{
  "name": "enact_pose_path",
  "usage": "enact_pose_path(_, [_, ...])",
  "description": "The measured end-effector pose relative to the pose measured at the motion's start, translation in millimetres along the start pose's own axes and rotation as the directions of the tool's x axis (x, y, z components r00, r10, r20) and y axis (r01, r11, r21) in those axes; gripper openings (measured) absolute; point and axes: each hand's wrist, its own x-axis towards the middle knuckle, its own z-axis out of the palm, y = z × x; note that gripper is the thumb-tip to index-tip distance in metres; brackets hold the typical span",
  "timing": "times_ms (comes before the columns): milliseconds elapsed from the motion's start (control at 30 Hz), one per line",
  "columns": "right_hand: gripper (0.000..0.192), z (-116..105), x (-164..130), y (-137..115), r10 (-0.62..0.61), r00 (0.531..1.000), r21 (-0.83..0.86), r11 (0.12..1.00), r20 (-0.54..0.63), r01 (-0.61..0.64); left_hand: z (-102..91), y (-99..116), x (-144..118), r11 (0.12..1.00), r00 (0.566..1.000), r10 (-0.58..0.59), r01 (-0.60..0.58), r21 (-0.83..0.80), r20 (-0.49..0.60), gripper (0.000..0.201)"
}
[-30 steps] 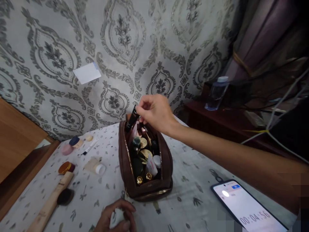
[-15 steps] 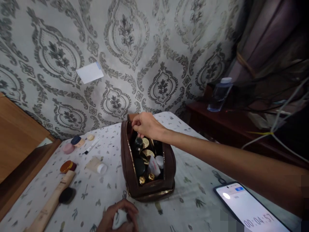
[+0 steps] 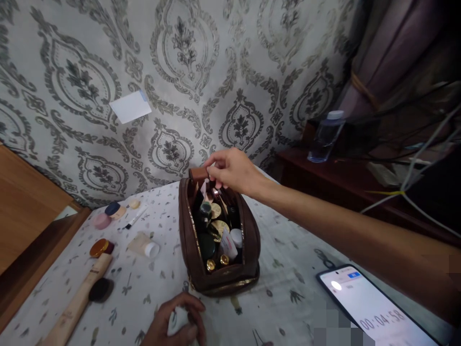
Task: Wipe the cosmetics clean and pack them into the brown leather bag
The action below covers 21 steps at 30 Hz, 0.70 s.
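A brown makeup bag [image 3: 182, 226] stands unzipped on the patterned sheet, packed with bottles, gold-capped items, a white-lidded jar and a small white packet. Over its far end, my right hand [image 3: 234, 170] has thumb and forefinger closed around the edge of the lighter brown flap [image 3: 197, 174]; the fingertips are partly hidden. Below the near end of the bag, my left hand [image 3: 176, 319] curls around a small white object [image 3: 176, 321], mostly covered by the fingers.
To the left lie a clear tube [image 3: 142, 245], an amber-lidded jar [image 3: 101, 247], a round black item [image 3: 101, 290], a long beige tube [image 3: 77, 302], a pink round item [image 3: 102, 220] and a thin brush [image 3: 136, 217]. A phone [image 3: 374, 302] lies right; a bottle [image 3: 326, 137] stands beyond.
My right hand has risen out of the bag's far end and shifted slightly right, uncovering more of the contents. My left hand stays in place around the white object.
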Motion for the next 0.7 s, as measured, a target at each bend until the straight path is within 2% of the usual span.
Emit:
enact_pose_path(100, [0.012, -5.7, -15.5, -0.9, -0.014, 0.999, 0.085, 0.996, -0.043, 0.018, -3.2, -1.1, 0.4, 0.997, 0.998, 0.064, -0.065, 0.043, 0.020, 0.043])
enact_pose_path(233, [0.011, -6.8, -45.3, -3.9, -0.093, 0.993, 0.152, 0.983, -0.070, 0.102, -4.2, -2.7, -1.2, 0.997, 0.995, 0.050, -0.044, 0.058, -0.092, 0.041])
enact_pose_path(300, [0.012, -5.8, -61.6, -7.2, -0.130, 0.990, 0.146, 0.980, -0.054, 0.137, -2.3, -3.0, -2.6, 0.999, 0.991, 0.015, -0.010, 0.035, -0.130, 0.040])
enact_pose_path(433, [0.014, -0.1, -93.0, -14.8, -0.239, 0.971, 0.046, 0.970, -0.001, 0.239, 3.2, 0.6, -4.1, 1.000, 0.994, 0.009, -0.012, -0.025, -0.110, 0.045])
enact_pose_path(500, [0.015, 5.7, -107.0, -17.8, -0.323, 0.945, -0.013, 0.946, 0.049, 0.324, 5.1, 3.8, -4.2, 0.999, 0.992, 0.051, -0.051, 0.006, -0.114, 0.050])
enact_pose_path(600, [0.018, 19.1, -125.9, -20.5, -0.468, 0.870, -0.042, 0.877, 0.157, 0.479, 5.9, 7.7, -3.4, 0.992, 0.984, 0.125, -0.119, 0.051, -0.129, 0.064])
enact_pose_path(700, [0.025, 37.7, -142.3, -21.0, -0.540, 0.795, -0.013, 0.825, 0.277, 0.565, 3.6, 11.4, -1.3, 0.989, 0.960, 0.144, -0.129, 0.077, -0.240, 0.073])
